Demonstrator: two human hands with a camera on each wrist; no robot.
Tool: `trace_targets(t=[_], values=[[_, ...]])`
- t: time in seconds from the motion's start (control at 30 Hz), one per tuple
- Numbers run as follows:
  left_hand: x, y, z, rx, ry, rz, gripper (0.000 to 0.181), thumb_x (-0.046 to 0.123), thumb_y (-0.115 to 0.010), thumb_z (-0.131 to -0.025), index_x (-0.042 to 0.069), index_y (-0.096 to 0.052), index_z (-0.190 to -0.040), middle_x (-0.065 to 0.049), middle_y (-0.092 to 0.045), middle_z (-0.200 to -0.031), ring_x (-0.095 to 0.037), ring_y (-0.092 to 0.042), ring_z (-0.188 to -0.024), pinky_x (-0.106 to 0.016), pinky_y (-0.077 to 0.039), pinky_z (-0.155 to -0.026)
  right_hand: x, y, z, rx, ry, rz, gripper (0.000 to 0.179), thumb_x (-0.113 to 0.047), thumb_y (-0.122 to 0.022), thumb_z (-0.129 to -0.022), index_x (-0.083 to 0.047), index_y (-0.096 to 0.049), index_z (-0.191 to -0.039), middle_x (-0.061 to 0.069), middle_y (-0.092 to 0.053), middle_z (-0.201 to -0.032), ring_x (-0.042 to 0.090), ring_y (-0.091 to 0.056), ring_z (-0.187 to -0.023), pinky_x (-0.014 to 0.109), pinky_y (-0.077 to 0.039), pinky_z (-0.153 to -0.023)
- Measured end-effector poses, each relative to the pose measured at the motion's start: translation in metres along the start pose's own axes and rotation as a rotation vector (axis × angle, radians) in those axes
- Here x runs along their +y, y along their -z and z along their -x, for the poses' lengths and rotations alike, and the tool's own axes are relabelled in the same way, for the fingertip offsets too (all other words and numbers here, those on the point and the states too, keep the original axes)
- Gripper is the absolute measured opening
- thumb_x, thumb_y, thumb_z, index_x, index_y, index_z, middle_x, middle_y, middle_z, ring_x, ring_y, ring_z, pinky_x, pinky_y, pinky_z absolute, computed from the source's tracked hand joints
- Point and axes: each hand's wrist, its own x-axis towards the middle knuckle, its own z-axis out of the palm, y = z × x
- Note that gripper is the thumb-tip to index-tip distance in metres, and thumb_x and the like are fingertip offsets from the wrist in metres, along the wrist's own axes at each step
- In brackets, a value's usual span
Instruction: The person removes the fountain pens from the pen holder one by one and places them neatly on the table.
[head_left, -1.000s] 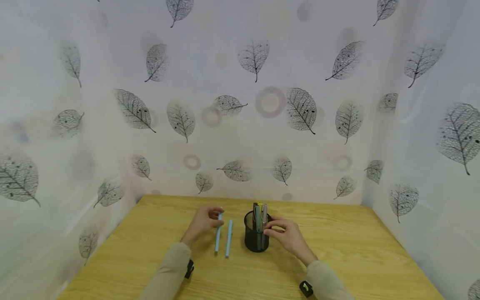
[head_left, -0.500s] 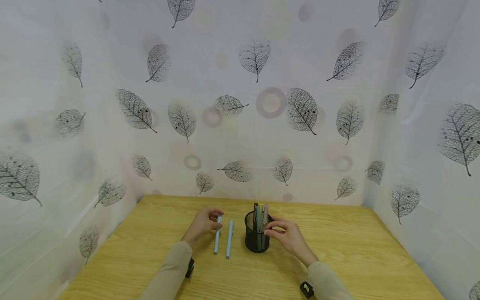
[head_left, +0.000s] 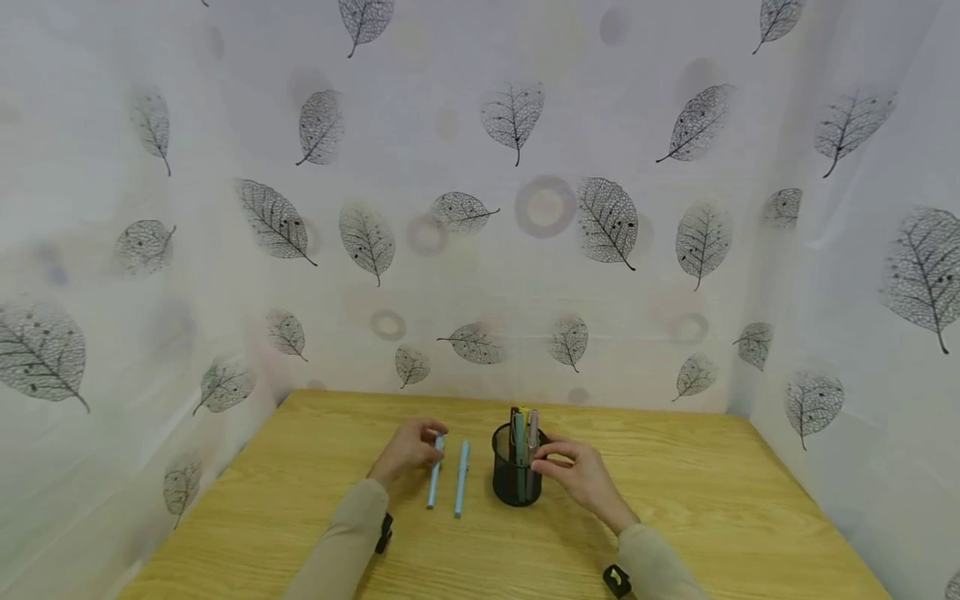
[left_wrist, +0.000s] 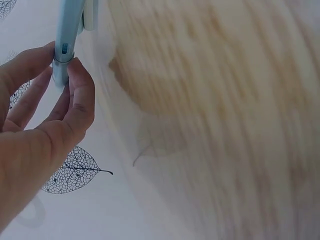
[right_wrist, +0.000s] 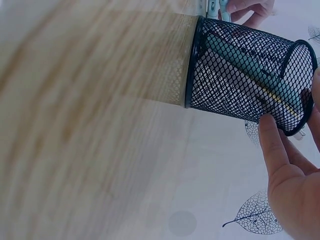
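Note:
My left hand (head_left: pixel 408 450) pinches a light blue pen (head_left: pixel 433 483) near its far end, thumb on one side and fingers on the other; the left wrist view shows this pen (left_wrist: pixel 69 27) close up. A second light blue pen (head_left: pixel 461 479) lies on the table just to its right, roughly parallel. Further right stands a black mesh pen cup (head_left: pixel 504 485) holding several pens, among them a green pen (head_left: pixel 519 433) and a pinkish pen (head_left: pixel 533 429). My right hand (head_left: pixel 583 477) holds the cup by its right side at the rim, fingertips against the mesh (right_wrist: pixel 240 70).
The wood-grain table (head_left: pixel 675 500) ends at the back against a pale curtain (head_left: pixel 465 275) printed with dark leaves. The curtain also hangs along both sides. A dark strap device (head_left: pixel 385 533) sits on the left wrist, another device (head_left: pixel 617 581) on the right.
My left hand and its pen have shifted slightly toward me, and the gap between the near ends of the two blue pens has widened a little. The right hand keeps its hold on the cup.

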Motion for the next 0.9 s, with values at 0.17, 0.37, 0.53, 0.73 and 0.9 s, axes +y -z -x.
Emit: trace_targets(t=[0.17, 0.37, 0.53, 0.73, 0.9], values=[[-0.0017, -0.0005, -0.0014, -0.021, 0.012, 0.012, 0.047, -0.011, -0.068, -0.078, -0.005, -0.059, -0.124, -0.024, -0.066, -0.106, -0.018, -0.064, -0.076, -0.034, -0.058, -0.069, -0.0018, 0.0013, 0.0003, -0.007, 0.000, 0.002, 0.014, -0.022, -0.076, -0.085, -0.012, -0.076, -0.095, 0.021, -0.052, -0.142, 0.039, -0.047, -0.134, 0.032, -0.056, -0.090], [-0.0006, -0.0006, -0.0006, -0.019, 0.058, 0.001, 0.051, -0.011, -0.069, -0.078, -0.003, -0.058, -0.127, -0.022, -0.065, -0.108, -0.019, -0.065, -0.078, -0.033, -0.058, -0.071, -0.0011, 0.0006, 0.0001, 0.002, -0.004, 0.004, 0.014, -0.022, -0.077, -0.084, -0.013, -0.076, -0.094, 0.021, -0.053, -0.141, 0.040, -0.048, -0.133, 0.033, -0.057, -0.090], [-0.0020, -0.0001, -0.0016, -0.044, 0.076, -0.017, 0.055, -0.011, -0.070, -0.077, -0.003, -0.057, -0.129, -0.021, -0.064, -0.108, -0.019, -0.066, -0.078, -0.033, -0.059, -0.071, -0.0007, 0.0003, 0.0003, 0.003, -0.003, 0.003, 0.014, -0.022, -0.077, -0.083, -0.013, -0.076, -0.094, 0.020, -0.053, -0.141, 0.040, -0.049, -0.132, 0.033, -0.057, -0.090], [-0.0021, -0.0011, -0.0034, -0.056, 0.079, -0.054, 0.054, -0.010, -0.072, -0.076, -0.002, -0.058, -0.128, -0.020, -0.065, -0.108, -0.019, -0.066, -0.077, -0.032, -0.058, -0.069, -0.0008, 0.0000, 0.0011, 0.004, 0.000, 0.004, 0.014, -0.022, -0.077, -0.084, -0.013, -0.076, -0.094, 0.021, -0.053, -0.141, 0.040, -0.050, -0.131, 0.032, -0.057, -0.089], [-0.0001, -0.0029, -0.0038, -0.042, 0.075, -0.061, 0.054, -0.011, -0.072, -0.074, -0.004, -0.059, -0.126, -0.022, -0.065, -0.106, -0.018, -0.066, -0.074, -0.031, -0.058, -0.067, -0.0019, 0.0005, 0.0003, -0.002, 0.009, 0.015, 0.013, -0.018, -0.075, -0.086, -0.010, -0.076, -0.096, 0.023, -0.052, -0.142, 0.041, -0.048, -0.132, 0.033, -0.057, -0.090]])
